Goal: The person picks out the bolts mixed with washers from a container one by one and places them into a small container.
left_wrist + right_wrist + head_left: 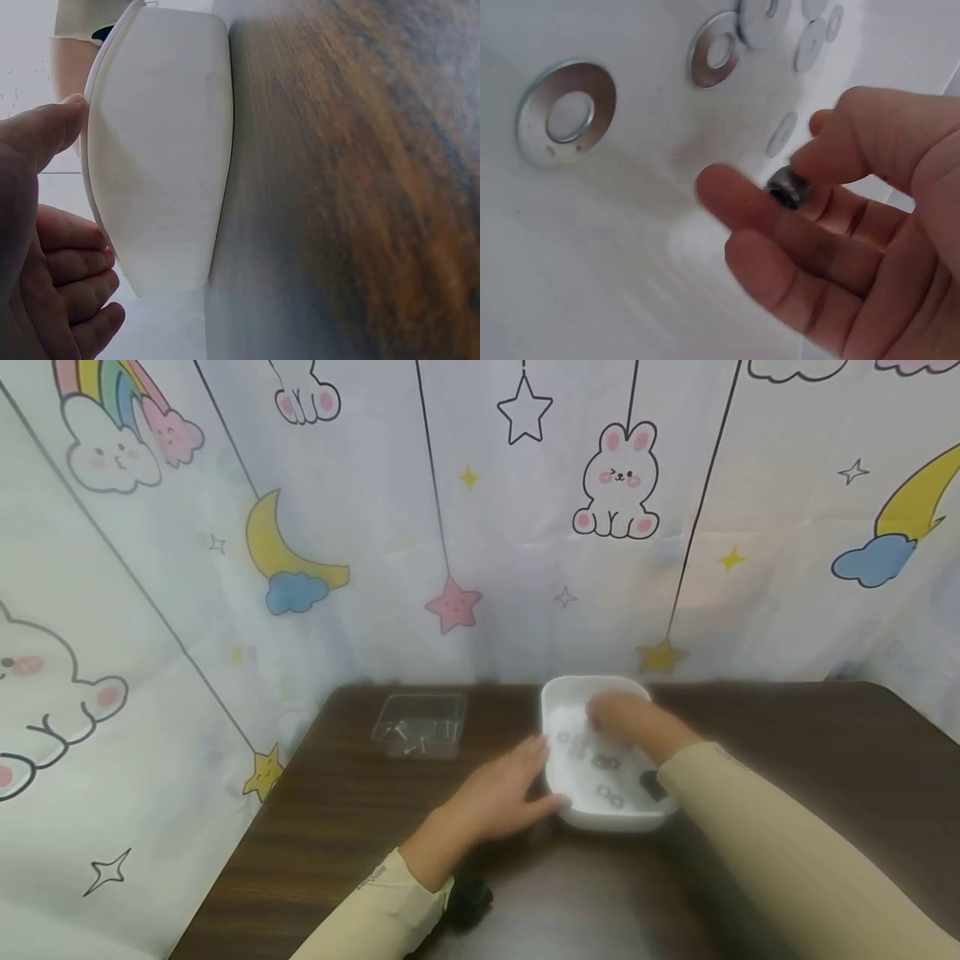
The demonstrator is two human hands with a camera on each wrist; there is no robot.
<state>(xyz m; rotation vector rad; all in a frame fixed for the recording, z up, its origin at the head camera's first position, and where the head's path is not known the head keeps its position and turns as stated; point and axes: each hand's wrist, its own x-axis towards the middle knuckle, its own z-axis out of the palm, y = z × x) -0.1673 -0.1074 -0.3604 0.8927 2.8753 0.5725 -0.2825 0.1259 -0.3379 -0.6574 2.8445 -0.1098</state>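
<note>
In the head view a white plastic tray (pixel 615 822) stands on the dark table. My right hand (pixel 621 718) reaches down into its far part, blurred there. The right wrist view shows that hand's thumb and fingers pinching a small grey metal nut (pixel 788 187), its hole facing partly towards the camera. Several flat metal washers (pixel 600 91) lie on the tray's floor around it. My left hand (pixel 501 789) rests against the tray's left side. Seen from the left wrist, its thumb (pixel 56 127) and loosely bent fingers (pixel 79 262) touch the rim.
Left of the tray sits a clear plastic box (pixel 427 702) with several screws (pixel 408 732) in it. Brown wood-grain tabletop (pixel 322 810) surrounds both containers. A white curtain (pixel 390 527) printed with rabbits, moons and stars hangs behind the table and along its left side.
</note>
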